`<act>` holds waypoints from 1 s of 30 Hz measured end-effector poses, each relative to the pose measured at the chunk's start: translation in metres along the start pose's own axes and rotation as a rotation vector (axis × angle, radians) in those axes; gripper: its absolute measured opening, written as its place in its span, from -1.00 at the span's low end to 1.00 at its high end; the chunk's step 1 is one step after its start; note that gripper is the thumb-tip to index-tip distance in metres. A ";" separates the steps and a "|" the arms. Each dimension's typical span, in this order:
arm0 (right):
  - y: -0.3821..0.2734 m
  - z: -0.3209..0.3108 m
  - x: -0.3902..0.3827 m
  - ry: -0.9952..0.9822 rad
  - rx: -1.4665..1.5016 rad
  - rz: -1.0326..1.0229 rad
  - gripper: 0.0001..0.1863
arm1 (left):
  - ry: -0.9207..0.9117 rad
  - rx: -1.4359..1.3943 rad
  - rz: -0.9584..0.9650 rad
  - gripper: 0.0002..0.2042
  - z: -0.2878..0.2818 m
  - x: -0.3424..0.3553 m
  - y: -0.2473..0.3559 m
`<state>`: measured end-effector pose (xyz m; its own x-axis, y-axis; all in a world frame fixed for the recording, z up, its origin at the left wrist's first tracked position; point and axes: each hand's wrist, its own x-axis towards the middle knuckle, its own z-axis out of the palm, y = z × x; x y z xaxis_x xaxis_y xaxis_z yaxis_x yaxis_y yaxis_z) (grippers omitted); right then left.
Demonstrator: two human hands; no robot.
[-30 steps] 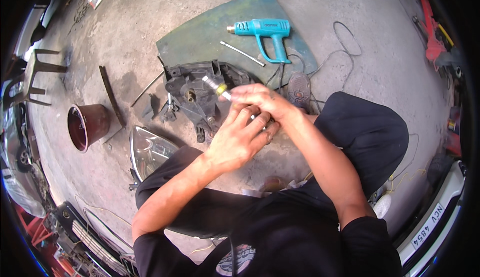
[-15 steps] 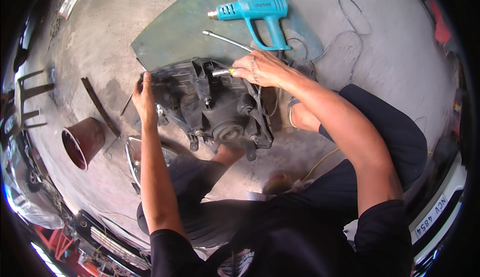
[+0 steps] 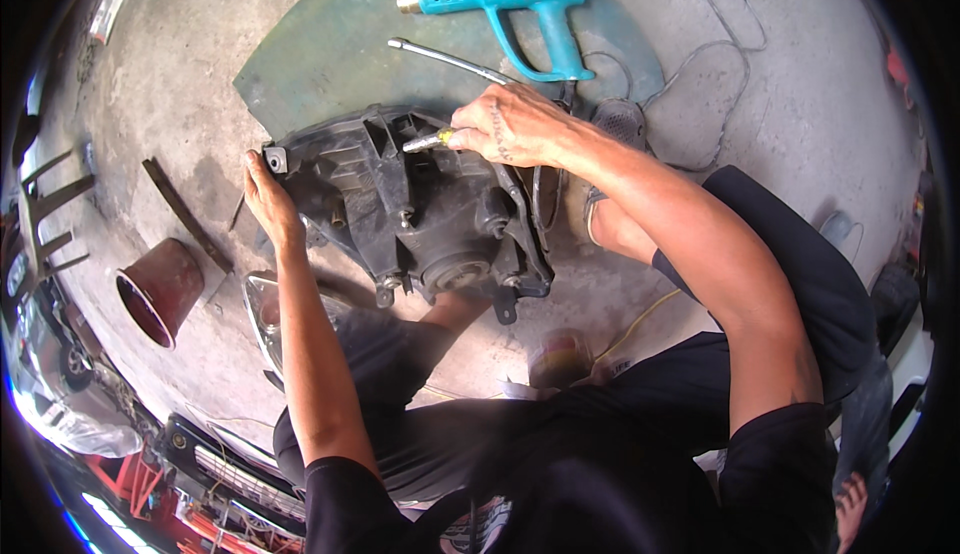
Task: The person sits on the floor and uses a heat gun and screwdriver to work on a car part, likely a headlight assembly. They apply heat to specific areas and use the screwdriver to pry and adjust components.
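A black plastic headlamp housing [image 3: 440, 219] is tilted up in front of me, its back showing moulded ribs and round fittings. My left hand [image 3: 268, 194] grips its left edge, fingers closed around it. In my right hand [image 3: 505, 126] is a short silver tool [image 3: 423, 143] with a yellow collar, held in closed fingers with the tip at an upper rib of the housing. Just beyond lie a long silver rod [image 3: 445, 58] and a teal heat gun [image 3: 553, 34] on a dull green panel [image 3: 310, 34]. A clear lamp lens [image 3: 262, 309] lies left of my legs.
A maroon bucket [image 3: 160, 294], a dark metal strip [image 3: 185, 214] and a dark chair [image 3: 55, 204] are on the left. Grey cable loops lie at right. Vehicle parts crowd both lower sides. Another person's hand [image 3: 850, 504] shows at the lower right.
My hands have separated: the left moved left onto the housing, now raised, and the right carried the tool onto its top. The view has shifted, and another person's hand has appeared.
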<state>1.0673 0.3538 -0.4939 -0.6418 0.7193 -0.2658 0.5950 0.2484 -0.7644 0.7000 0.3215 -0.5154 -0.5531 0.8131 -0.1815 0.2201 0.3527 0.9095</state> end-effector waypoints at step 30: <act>0.005 0.006 0.001 -0.004 0.117 0.015 -0.71 | -0.063 -0.169 -0.148 -0.78 -0.006 0.008 -0.009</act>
<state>1.0665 0.3523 -0.5012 -0.6353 0.7199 -0.2797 0.5439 0.1600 -0.8237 0.6886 0.3225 -0.5225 -0.5167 0.7874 -0.3362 -0.0002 0.3926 0.9197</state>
